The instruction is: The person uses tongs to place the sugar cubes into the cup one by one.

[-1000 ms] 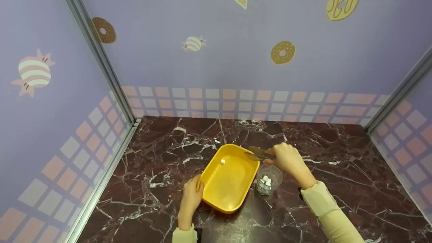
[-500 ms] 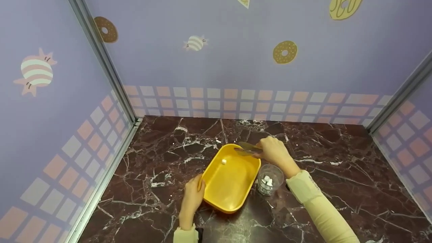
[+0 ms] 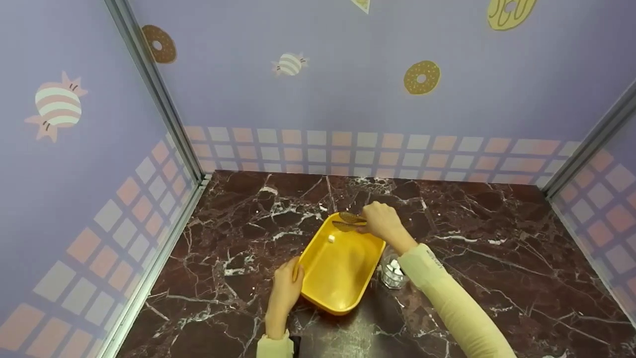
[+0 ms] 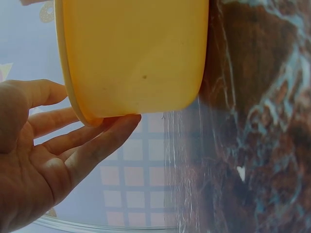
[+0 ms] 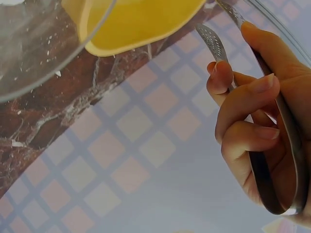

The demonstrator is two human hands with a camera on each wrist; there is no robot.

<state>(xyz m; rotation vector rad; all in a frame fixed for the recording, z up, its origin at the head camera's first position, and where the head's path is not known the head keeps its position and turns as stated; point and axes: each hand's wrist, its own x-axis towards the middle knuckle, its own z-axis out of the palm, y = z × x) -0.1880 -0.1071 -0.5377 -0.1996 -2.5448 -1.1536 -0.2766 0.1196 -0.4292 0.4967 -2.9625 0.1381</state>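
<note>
A yellow plastic basin (image 3: 338,278) sits at a slant on the dark marble tabletop. On its near-left rim, my left hand (image 3: 284,287) grips with the thumb on one side and fingers on the other. Inside the basin, toward the far left, lies a small white cube (image 3: 331,238). My right hand (image 3: 385,223) holds metal tongs (image 5: 294,141), their perforated tips apart with nothing visible between them, over the basin's far end. Right of the basin stands a clear glass (image 3: 392,282) with several white cubes (image 3: 394,267) in it; my right forearm partly covers it.
The marble tabletop (image 3: 238,223) meets a lilac wall (image 3: 343,94) with printed sweets at the back. Side panels with metal edge strips (image 3: 151,74) bound it left and right. Small white specks dot the tabletop.
My right hand has moved left with the tongs, from beside the basin's far right corner to above its far end. The left hand, basin and white cube stay put.
</note>
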